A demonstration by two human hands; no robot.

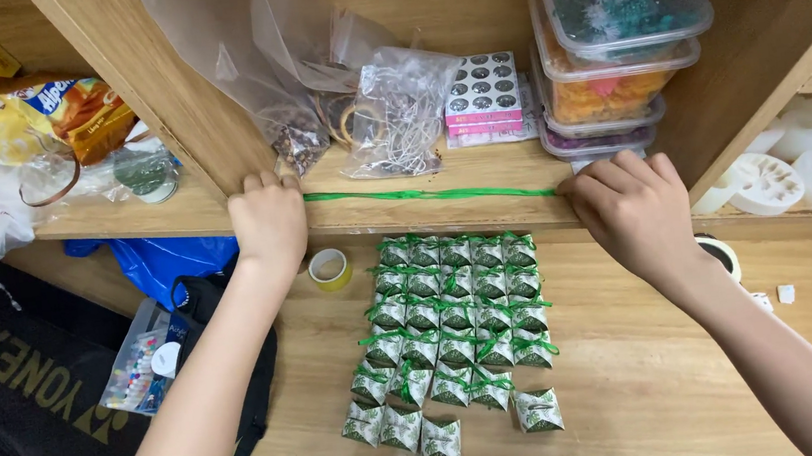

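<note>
Both hands press a green ribbon [428, 195] taut along the shelf's front edge [485, 212]: the left hand [268, 224] pins its left end with a narrow grip, the right hand [631, 209] its right end likewise. Below, small green-tied packets [452, 329] sit in rows on the worktop [663, 372], near a tape roll [330, 268].

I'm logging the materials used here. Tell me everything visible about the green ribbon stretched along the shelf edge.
The green ribbon is a thin, flat, glossy strip, plastic-looking, pulled nearly straight along the front edge of the wooden shelf. The left hand pins one end, the right hand the other. It lies flat on the wood, slightly crinkled midway.
</note>
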